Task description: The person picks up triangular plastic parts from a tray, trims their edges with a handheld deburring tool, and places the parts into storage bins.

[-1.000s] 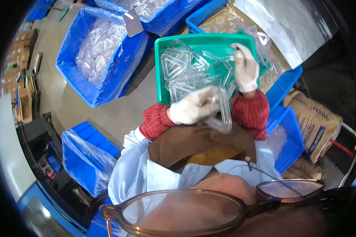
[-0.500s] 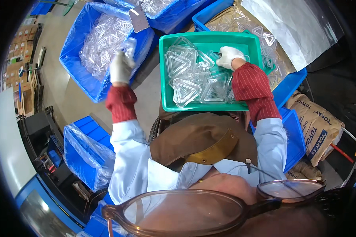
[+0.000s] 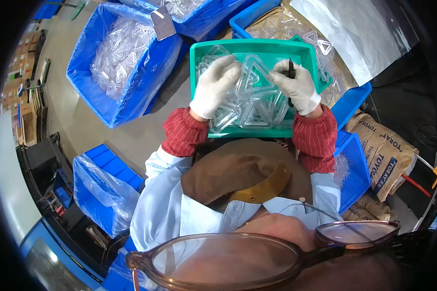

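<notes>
Upper centre of the frame: both gloved hands hold one clear triangle [image 3: 252, 77] over the green tray [image 3: 199, 48]; left hand [image 3: 213, 87] grips its left edge, right hand [image 3: 296, 85] also pinches a black pen [image 3: 291, 77].

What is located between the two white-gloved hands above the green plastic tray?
In the head view, a clear triangular plastic piece spans between the left hand and the right hand.

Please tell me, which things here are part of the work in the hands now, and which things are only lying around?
In use:
left hand
right hand
clear triangular piece
black tool
green tray

Lying about:
lined blue bin
brown paper sacks
silver sheet
</notes>
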Demonstrator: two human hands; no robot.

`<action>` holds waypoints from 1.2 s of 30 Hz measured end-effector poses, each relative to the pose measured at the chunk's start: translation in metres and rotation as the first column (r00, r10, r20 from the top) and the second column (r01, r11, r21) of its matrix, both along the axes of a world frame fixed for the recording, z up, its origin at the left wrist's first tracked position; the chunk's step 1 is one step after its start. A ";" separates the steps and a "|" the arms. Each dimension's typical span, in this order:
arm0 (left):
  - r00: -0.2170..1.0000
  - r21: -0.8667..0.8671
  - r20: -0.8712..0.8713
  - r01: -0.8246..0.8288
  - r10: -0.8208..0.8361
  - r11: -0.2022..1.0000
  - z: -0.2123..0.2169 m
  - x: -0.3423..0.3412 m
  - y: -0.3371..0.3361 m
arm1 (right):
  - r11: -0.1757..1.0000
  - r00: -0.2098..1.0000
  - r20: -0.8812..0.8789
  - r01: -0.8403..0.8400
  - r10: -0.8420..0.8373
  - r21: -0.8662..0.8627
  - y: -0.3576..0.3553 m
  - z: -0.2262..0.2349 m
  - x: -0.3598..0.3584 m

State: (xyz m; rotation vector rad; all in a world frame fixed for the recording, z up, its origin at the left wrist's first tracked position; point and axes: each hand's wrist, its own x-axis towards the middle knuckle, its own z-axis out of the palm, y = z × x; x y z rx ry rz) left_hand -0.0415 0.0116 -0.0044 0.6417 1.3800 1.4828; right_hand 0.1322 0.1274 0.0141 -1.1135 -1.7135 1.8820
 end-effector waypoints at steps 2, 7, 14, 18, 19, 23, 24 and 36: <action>0.997 0.051 0.073 0.033 -0.037 0.998 -0.004 0.005 -0.001 | 1.000 1.000 0.025 0.007 -0.007 0.006 -0.005 0.001 -0.003; 0.981 -0.057 0.174 -0.075 0.084 0.996 -0.005 0.019 -0.002 | 0.997 0.995 -0.101 0.013 -0.006 0.070 -0.013 -0.009 0.006; 0.984 -0.062 0.130 -0.112 0.119 0.992 -0.011 0.022 -0.008 | 0.962 0.997 -0.067 -0.019 0.039 0.271 -0.041 -0.016 0.000; 0.666 0.153 -0.728 -0.073 0.163 0.985 -0.021 0.017 -0.008 | 0.969 0.989 -0.053 0.144 -0.136 0.202 -0.030 -0.015 -0.009; 0.535 0.194 -0.820 -0.077 0.205 0.978 -0.011 0.015 -0.007 | 0.977 0.999 -0.017 0.045 -0.043 0.210 -0.025 -0.013 -0.010; 0.836 0.009 -0.495 0.279 -0.238 0.960 -0.007 0.006 -0.011 | 0.953 0.997 -0.021 -0.070 0.080 0.293 -0.027 -0.001 -0.010; 0.835 0.014 -0.497 0.277 -0.234 0.961 -0.005 0.007 -0.009 | 0.928 0.991 -0.123 0.005 0.045 0.374 -0.027 -0.003 -0.011; 0.984 -0.057 0.086 -0.154 0.159 0.986 -0.014 0.011 -0.011 | 0.611 0.980 -0.121 0.001 0.155 0.791 -0.044 -0.032 -0.001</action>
